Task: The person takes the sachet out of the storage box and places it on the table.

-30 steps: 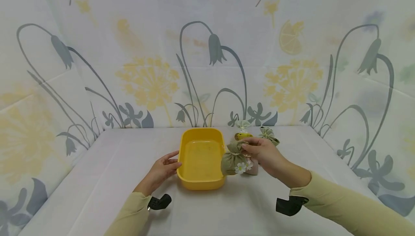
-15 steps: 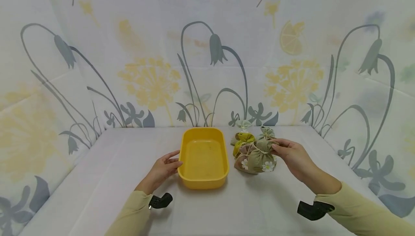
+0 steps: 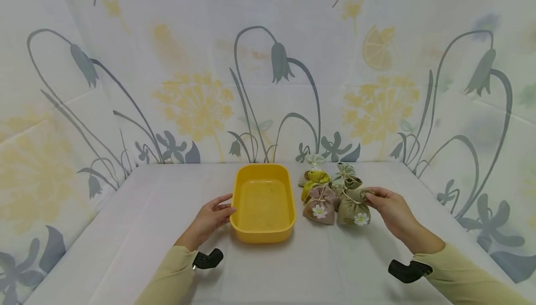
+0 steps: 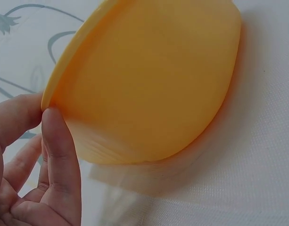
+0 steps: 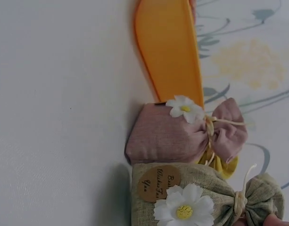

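My left hand point(image 3: 215, 216) pinches the left rim of a yellow plastic tub point(image 3: 263, 237). In the left wrist view, thumb and index finger point(image 4: 21, 115) meet at the tub's rim point(image 4: 64, 66). Over on the right, my right hand point(image 3: 389, 207) pinches the gathered top of an olive-green drawstring pouch point(image 3: 351, 207), which stands on the table. A white flower point(image 5: 184, 212) and a round brown tag point(image 5: 158, 183) decorate its front. Close beside it stands a mauve pouch point(image 3: 320, 202), also with a white flower.
Behind these pouches sit a yellow-green pouch point(image 3: 314, 179), a pale pouch point(image 3: 315, 160) and another pale green one point(image 3: 344, 170). A white cloth covers the table point(image 3: 268, 277). A flower-printed curtain point(image 3: 268, 109) rises at the back and sides.
The olive-green pouch has moved right, from beside the tub's right rim to a spot on the table right of the mauve pouch. My left hand has stayed at the tub.
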